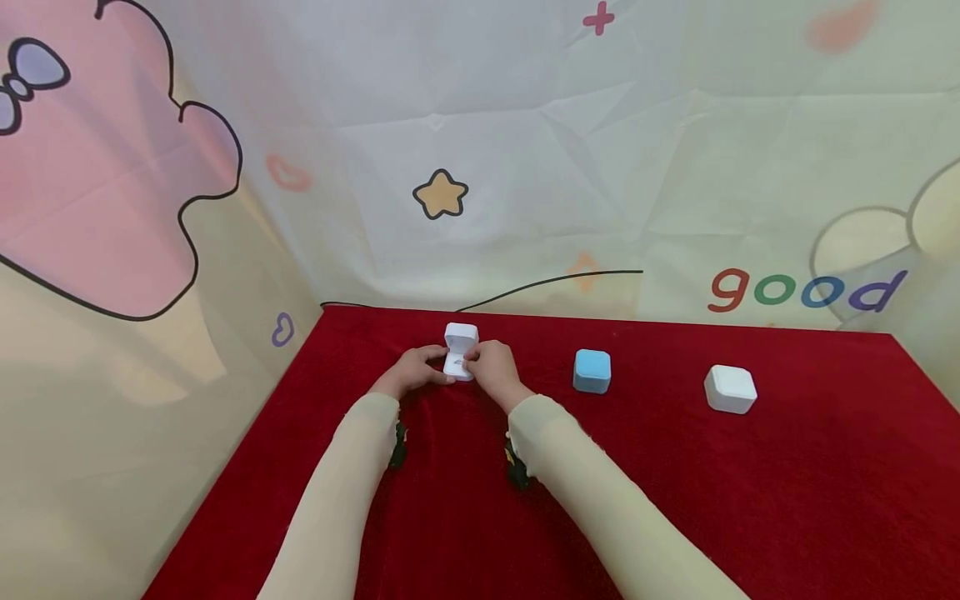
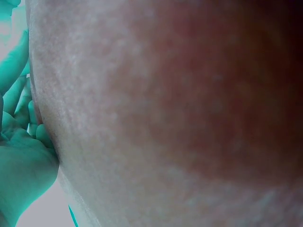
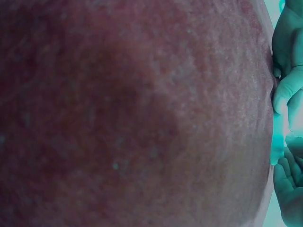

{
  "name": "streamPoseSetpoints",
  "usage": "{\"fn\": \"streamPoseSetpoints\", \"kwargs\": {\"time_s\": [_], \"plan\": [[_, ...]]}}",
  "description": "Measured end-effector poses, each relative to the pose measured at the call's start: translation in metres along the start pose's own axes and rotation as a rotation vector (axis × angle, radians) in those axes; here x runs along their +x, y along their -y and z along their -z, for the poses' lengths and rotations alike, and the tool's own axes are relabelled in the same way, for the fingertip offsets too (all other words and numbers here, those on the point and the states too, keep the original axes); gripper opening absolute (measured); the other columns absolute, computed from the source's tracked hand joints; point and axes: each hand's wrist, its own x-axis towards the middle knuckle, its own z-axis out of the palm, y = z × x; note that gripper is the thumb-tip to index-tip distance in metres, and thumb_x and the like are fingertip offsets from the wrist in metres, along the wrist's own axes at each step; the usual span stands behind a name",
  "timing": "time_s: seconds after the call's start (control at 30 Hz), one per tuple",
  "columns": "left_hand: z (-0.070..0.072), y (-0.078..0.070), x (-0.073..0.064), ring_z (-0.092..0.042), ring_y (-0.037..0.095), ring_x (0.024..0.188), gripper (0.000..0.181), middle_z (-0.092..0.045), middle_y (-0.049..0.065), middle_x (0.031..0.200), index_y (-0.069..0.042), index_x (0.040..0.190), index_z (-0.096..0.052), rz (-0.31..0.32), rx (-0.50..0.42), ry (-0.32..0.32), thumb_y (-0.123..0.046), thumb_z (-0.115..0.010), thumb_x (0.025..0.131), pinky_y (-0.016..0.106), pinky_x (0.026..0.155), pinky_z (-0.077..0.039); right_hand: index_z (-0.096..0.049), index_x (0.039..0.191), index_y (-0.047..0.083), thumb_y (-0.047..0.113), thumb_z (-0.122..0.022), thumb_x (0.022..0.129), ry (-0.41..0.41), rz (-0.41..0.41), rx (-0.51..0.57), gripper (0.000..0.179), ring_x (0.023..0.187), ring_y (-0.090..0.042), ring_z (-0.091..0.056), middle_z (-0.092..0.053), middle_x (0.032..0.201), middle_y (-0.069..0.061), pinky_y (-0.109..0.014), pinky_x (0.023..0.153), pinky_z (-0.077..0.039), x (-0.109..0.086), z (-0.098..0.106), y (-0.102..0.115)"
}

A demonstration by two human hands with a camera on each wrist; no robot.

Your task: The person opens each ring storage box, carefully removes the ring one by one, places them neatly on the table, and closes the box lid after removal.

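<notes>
A white ring box [image 1: 461, 335] stands on the red cloth with its lid raised. Inside its base, a small ring [image 1: 458, 362] shows as a dark glint. My left hand [image 1: 415, 369] holds the box from the left, thumb low at its front corner and fingers higher along its side. From the right, my right hand [image 1: 495, 371] reaches over the base with thumb and forefinger pinched together right at the ring; these fingers partly cover the box. Both wrist views are mostly filled by blurred skin. At the right wrist view's edge, both hands appear close together around the box.
To the right of the hands sits a closed light blue box [image 1: 592, 372]. Farther right is a closed white box [image 1: 731, 389]. Red cloth [image 1: 465, 517] covers the table, and a printed backdrop [image 1: 525, 167] hangs along its back and sides.
</notes>
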Motion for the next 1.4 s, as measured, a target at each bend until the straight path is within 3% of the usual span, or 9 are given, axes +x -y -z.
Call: {"fn": "streamPoseSetpoints", "kwargs": {"time_s": [0.2,0.7,1.0,1.4], "plan": [[0.0007,-0.0007,-0.0006,-0.034,0.036,0.153,0.065,-0.042,0.020,0.162,-0.002,0.152,-0.047,0.005,-0.005,0.004,-0.011,-0.071,0.093,0.049,0.127,-0.031,-0.079,0.106,-0.001,0.008,-0.068,0.096,-0.003,0.027,-0.063,0.017,0.094,-0.024,-0.066,-0.078,0.106,-0.015,-0.031,0.083,-0.060,0.0006,-0.0017,0.0005],[-0.0045,0.0013,-0.0023,-0.032,0.036,0.154,0.065,-0.040,0.020,0.162,-0.001,0.152,-0.047,0.015,-0.024,-0.004,-0.009,-0.072,0.092,0.049,0.128,-0.029,-0.079,0.104,0.000,0.009,-0.068,0.097,-0.003,0.016,-0.108,0.016,0.089,-0.022,-0.067,-0.079,0.102,-0.014,-0.029,0.078,-0.059,0.0005,-0.0068,0.0002],[-0.0014,-0.0024,-0.0063,-0.032,0.036,0.154,0.065,-0.040,0.021,0.163,-0.001,0.152,-0.046,0.019,-0.030,-0.011,-0.008,-0.071,0.092,0.049,0.128,-0.030,-0.078,0.099,-0.002,0.007,-0.065,0.097,-0.010,0.058,-0.141,0.016,0.089,-0.026,-0.069,-0.078,0.099,-0.016,-0.034,0.081,-0.061,0.0014,-0.0084,0.0029],[-0.0010,0.0009,-0.0003,-0.033,0.035,0.154,0.065,-0.040,0.019,0.163,-0.002,0.152,-0.046,0.009,-0.018,-0.008,-0.010,-0.071,0.093,0.048,0.126,-0.033,-0.078,0.099,0.000,0.008,-0.065,0.098,0.016,0.102,-0.231,0.016,0.084,-0.021,-0.066,-0.078,0.096,-0.013,-0.029,0.076,-0.057,0.0058,-0.0059,0.0028]]}}
